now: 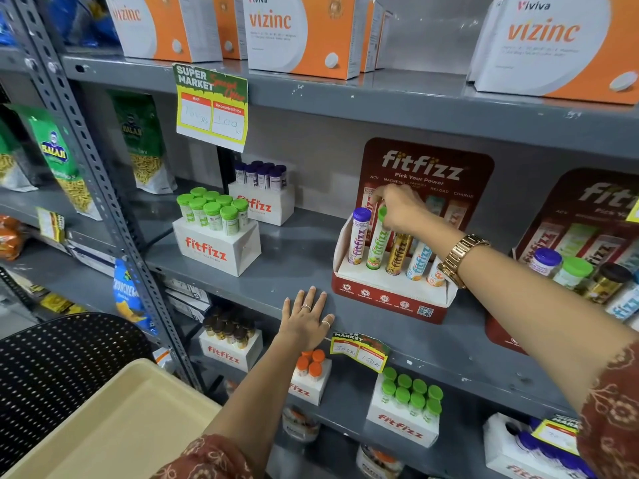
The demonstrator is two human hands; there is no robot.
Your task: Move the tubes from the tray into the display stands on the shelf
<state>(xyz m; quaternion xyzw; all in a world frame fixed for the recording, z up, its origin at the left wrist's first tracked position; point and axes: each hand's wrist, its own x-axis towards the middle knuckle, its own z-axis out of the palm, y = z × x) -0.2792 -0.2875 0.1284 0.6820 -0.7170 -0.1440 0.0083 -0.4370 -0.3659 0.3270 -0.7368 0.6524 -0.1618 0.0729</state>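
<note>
**Right hand on the green-capped tube in the display stand**

In the centre right of the frame, the right hand [401,209] closes its fingers around the top of the green-capped tube [377,245]. The cap is mostly hidden under the fingers. This tube stands tilted in the second slot of the red and white display stand [390,295] on the grey shelf [297,261]. Beside it stand a purple-capped tube [359,236] on the left and a gold tube [399,252] on the right. Two more tubes follow, but the wrist with a gold watch [461,259] covers their tops.

The left hand [306,319] lies flat, fingers spread, on the front edge of the shelf, holding nothing.

The beige tray [114,426] is in the lower left of the frame, cut off by the frame edge; the visible part holds no tubes. At the right edge, a second stand [581,216] is only partly visible.
</note>
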